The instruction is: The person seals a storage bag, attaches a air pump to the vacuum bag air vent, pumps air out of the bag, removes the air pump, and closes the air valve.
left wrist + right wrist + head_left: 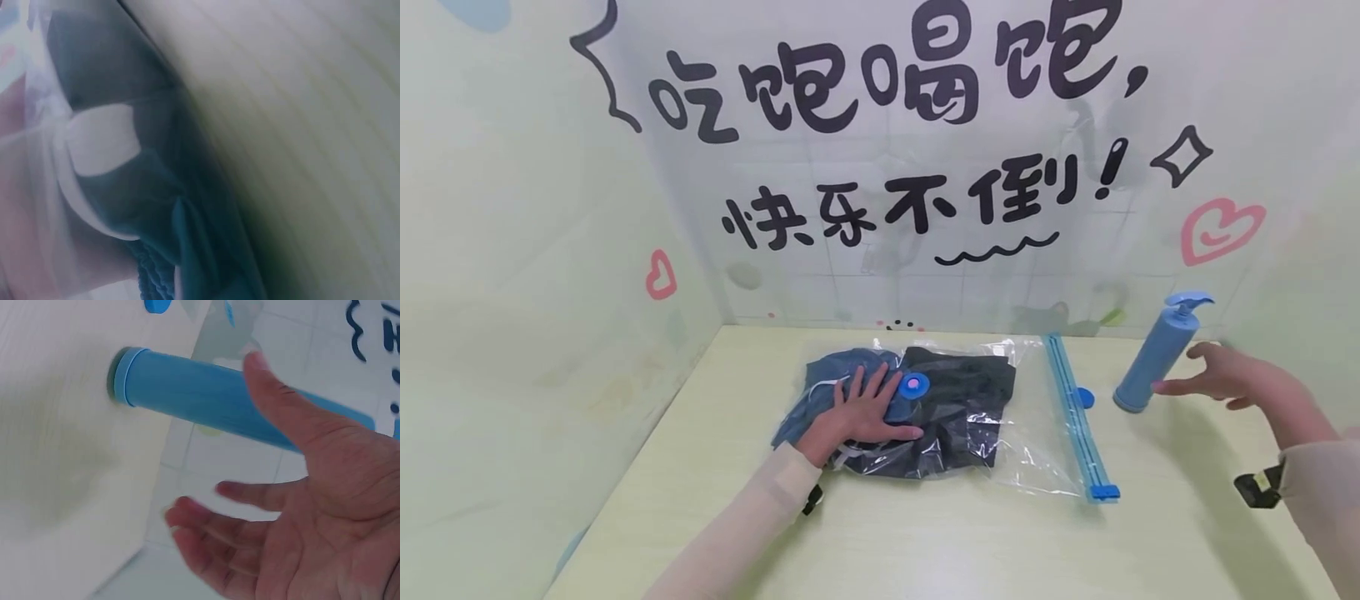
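In the head view a clear plastic bag (1037, 442) lies flat with a blue garment (831, 367) and a dark garment (962, 383) inside. My left hand (865, 412) rests on it, fingers spread, beside a round blue valve (913, 385). A blue zip strip with a slider (1105, 492) closes off the bag's right end. A blue pump bottle (1157, 354) stands to the right of the bag. Beside it is my right hand (1240, 379), fingers apart and not wrapped round it; in the right wrist view the thumb overlaps the bottle (187, 390). Whether they touch, I cannot tell.
The pale table (925, 550) meets a printed wall sheet (850, 292) just behind the bag and bottle. More sheeting rises at the left and right sides. A round blue piece (1084, 397) lies at the outer edge of the zip strip.
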`<state>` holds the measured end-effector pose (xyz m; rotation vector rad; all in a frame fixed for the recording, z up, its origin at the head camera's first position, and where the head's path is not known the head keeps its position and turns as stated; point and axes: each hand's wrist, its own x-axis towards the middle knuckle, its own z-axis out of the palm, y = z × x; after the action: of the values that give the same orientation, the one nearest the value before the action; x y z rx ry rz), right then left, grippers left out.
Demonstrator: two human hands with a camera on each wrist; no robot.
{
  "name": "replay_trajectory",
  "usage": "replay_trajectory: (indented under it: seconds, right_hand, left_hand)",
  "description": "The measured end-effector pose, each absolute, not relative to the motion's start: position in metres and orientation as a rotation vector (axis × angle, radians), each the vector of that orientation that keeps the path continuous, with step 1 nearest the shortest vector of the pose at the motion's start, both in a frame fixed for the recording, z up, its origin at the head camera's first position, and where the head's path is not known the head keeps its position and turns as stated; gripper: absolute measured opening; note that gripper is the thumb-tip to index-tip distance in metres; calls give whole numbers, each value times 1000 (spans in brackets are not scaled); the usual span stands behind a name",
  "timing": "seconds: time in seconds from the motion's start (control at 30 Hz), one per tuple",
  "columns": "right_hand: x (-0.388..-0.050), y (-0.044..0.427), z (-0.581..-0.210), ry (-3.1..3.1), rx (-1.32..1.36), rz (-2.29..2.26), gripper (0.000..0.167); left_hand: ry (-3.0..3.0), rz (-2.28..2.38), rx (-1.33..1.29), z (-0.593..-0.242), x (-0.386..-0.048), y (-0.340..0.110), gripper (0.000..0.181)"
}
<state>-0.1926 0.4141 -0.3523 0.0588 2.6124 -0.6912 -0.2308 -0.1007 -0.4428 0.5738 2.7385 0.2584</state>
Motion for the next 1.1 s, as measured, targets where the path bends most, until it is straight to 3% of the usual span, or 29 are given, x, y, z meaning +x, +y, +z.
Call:
replay_trajectory:
  seconds: [0.37,1.1]
  right_hand:
    - [-197,415,-374,2743,-106,-1056,87]
    - [-210,403,-383,2866,-115,-987,76]
  left_hand:
    - [2750,244,570,-441,-230,-98,108]
    - [2749,226,554,-442,-228,-99,107]
